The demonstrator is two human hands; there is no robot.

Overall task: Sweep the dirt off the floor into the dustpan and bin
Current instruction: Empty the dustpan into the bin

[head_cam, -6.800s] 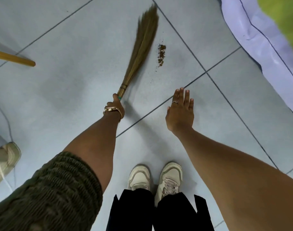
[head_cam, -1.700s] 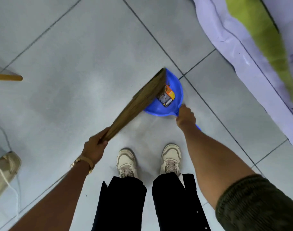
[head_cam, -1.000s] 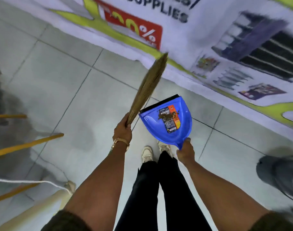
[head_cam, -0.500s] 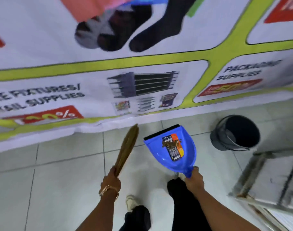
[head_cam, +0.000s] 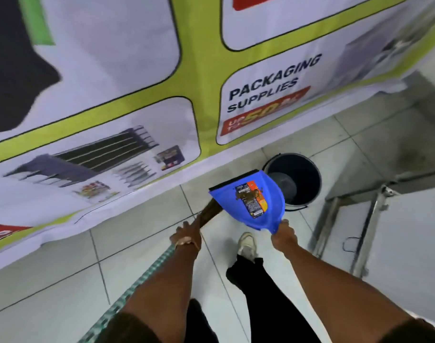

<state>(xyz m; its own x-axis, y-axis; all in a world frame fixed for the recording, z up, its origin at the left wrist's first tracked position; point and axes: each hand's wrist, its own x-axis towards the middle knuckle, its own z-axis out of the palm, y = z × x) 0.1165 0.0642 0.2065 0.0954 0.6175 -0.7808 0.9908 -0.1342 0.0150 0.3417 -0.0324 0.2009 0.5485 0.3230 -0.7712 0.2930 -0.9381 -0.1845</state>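
My right hand (head_cam: 284, 234) grips the handle of a blue dustpan (head_cam: 251, 201) held up off the floor. A small pile of brown dirt (head_cam: 247, 194) rests on the pan's orange and black label. Just beyond the pan's right side stands a dark round bin (head_cam: 301, 180), open at the top. My left hand (head_cam: 186, 235) holds a brown grass broom (head_cam: 210, 213); its bristles point up and right and pass behind the dustpan. The broom's patterned green handle (head_cam: 137, 283) runs down to the lower left.
A large printed banner (head_cam: 137, 82) with yellow-green bands lies across the floor ahead and left. A metal frame with a white panel (head_cam: 374, 233) stands at the right, close to the bin. My shoe (head_cam: 247, 245) and dark trouser legs are below the dustpan on grey tiles.
I have walked closer to the bin; the dustpan now hangs right beside its rim. The broom has swung so its bristles sit behind the pan.
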